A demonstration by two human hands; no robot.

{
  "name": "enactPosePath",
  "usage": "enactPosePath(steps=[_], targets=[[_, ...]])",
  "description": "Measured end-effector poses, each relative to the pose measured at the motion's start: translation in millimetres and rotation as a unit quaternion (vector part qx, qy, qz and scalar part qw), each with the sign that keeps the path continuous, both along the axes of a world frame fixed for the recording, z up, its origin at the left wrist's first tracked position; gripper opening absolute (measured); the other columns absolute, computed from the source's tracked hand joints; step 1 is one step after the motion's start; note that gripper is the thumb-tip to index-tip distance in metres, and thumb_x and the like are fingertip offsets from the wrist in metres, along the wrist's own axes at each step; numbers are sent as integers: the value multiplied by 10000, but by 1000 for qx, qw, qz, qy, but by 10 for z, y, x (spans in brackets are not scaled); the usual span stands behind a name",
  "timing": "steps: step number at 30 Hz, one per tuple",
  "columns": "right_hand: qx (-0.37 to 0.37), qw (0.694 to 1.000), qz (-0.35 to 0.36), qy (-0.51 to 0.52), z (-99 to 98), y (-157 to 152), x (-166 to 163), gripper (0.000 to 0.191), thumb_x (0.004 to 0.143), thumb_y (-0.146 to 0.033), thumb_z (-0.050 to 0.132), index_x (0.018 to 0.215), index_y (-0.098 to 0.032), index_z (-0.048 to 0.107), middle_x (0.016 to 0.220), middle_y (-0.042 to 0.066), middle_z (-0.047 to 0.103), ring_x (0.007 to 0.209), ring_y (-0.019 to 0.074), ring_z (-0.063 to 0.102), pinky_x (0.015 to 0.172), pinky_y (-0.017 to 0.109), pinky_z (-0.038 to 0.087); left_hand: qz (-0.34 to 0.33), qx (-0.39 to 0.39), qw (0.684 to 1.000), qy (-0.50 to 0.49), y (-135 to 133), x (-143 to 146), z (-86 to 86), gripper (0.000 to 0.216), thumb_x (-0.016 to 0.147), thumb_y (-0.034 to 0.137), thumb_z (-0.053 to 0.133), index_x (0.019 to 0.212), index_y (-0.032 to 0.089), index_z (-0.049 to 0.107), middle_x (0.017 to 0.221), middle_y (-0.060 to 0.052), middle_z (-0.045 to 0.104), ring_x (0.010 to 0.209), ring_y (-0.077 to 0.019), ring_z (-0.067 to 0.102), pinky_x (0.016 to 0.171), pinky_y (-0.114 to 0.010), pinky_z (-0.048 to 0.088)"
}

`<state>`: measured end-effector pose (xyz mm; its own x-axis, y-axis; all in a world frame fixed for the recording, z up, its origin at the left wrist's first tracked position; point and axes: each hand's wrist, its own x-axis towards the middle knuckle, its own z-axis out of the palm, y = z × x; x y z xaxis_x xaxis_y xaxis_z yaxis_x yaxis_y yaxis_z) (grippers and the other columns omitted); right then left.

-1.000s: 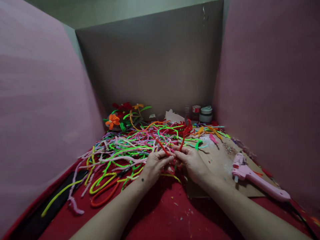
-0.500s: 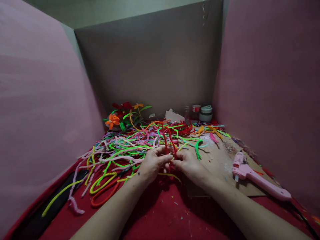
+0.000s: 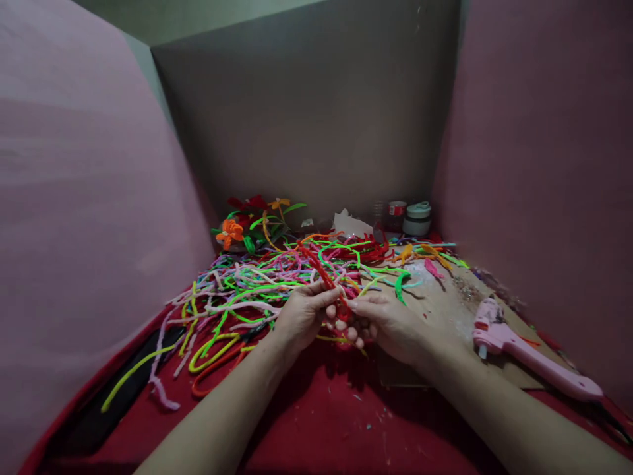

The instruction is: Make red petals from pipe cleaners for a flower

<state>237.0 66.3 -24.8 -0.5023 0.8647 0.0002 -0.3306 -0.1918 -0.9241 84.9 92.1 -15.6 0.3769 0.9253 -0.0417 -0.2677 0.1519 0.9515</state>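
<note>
On the bench (image 3: 316,422), pipe-cleaner heap (image 3: 247,280); behind it, flowers (image 3: 247,224) left, jars (image 3: 418,219) right. Glue gun (image 3: 519,353) on cardboard (image 3: 445,310), far right. Before the heap, left hand (image 3: 301,316) and right hand (image 3: 390,323) together on one pipe cleaner (image 3: 319,270).

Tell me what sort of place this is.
Likely a craft booth: a heap of pipe cleaners, flowers at the back, a glue gun, panels on three sides. Left hand and right hand pinch a red pipe cleaner.

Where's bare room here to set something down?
Bare: red cloth between the forearms; cardboard sheet between the right hand and the glue gun. The pipe cleaner pile crowds everything left of and behind the left hand; both hands pinch a red pipe cleaner.
</note>
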Motion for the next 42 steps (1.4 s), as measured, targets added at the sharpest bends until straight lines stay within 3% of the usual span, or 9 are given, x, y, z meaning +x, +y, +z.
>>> enactPosePath(steps=[5, 11, 17, 22, 28, 33, 38, 42], targets=[[-101, 989, -1, 109, -72, -2, -29, 111, 694, -202, 684, 759, -128, 634, 671, 34, 636, 532, 92, 569, 515, 207, 468, 6, -6, 1000, -22, 17, -2, 1, 201, 666, 256, 712, 710, 114, 576, 439, 44, 535, 370, -82, 523, 367, -166, 392], [-125, 978, -28, 162, -168, 30, -75, 160, 649, -152, 729, 785, -139, 646, 692, 14, 655, 532, 68, 571, 508, 171, 463, -10, -9, 999, -34, -3, 18, 23, 176, 688, 248, 691, 717, 117, 578, 456, 44, 535, 388, -72, 515, 392, -167, 409], [-134, 981, -61, 125, -157, 36, -92, 166, 579, -150, 762, 689, -111, 644, 596, -11, 599, 457, 51, 507, 448, 169, 432, 8, 53, 998, 24, -39, 1, 33, 178, 718, 293, 660, 726, 134, 580, 471, 43, 523, 390, -68, 471, 394, -177, 379], [-149, 980, -94, 89, -117, 8, -83, 233, 495, -129, 786, 664, -112, 627, 533, -36, 554, 422, 50, 482, 429, 185, 408, 27, 108, 990, 91, -61, -6, 72, 219, 711, 323, 663, 702, 119, 582, 529, 41, 497, 416, -18, 369, 397, -144, 257], [-77, 995, -61, 12, -172, 20, -84, 203, 600, -255, 722, 667, -122, 583, 524, -15, 561, 418, 67, 489, 417, 199, 381, 26, 107, 983, 145, -76, -1, 88, 232, 688, 343, 662, 668, 122, 594, 493, 45, 483, 402, -26, 356, 399, -161, 238], [-43, 989, -103, -102, -120, -2, -119, 185, 663, -262, 626, 592, -153, 494, 453, -39, 530, 327, 44, 399, 322, 175, 268, 98, 75, 975, 183, -66, 30, 109, 295, 666, 350, 654, 518, 137, 516, 361, 57, 423, 321, -36, 320, 355, -181, 210], [-15, 978, -103, -181, -7, -78, -163, 188, 733, -177, 532, 561, -164, 458, 420, -45, 517, 312, 45, 401, 309, 161, 288, 166, 110, 960, 194, -34, -10, 133, 300, 649, 358, 677, 533, 131, 519, 385, 62, 421, 347, -28, 322, 363, -171, 211], [-33, 978, -103, -176, -12, -94, -173, 177, 765, -182, 505, 592, -164, 474, 444, -43, 534, 324, 49, 424, 324, 163, 342, 114, 85, 980, 141, 5, -73, 141, 260, 674, 360, 669, 623, 135, 550, 395, 68, 428, 333, -25, 324, 353, -165, 196]])
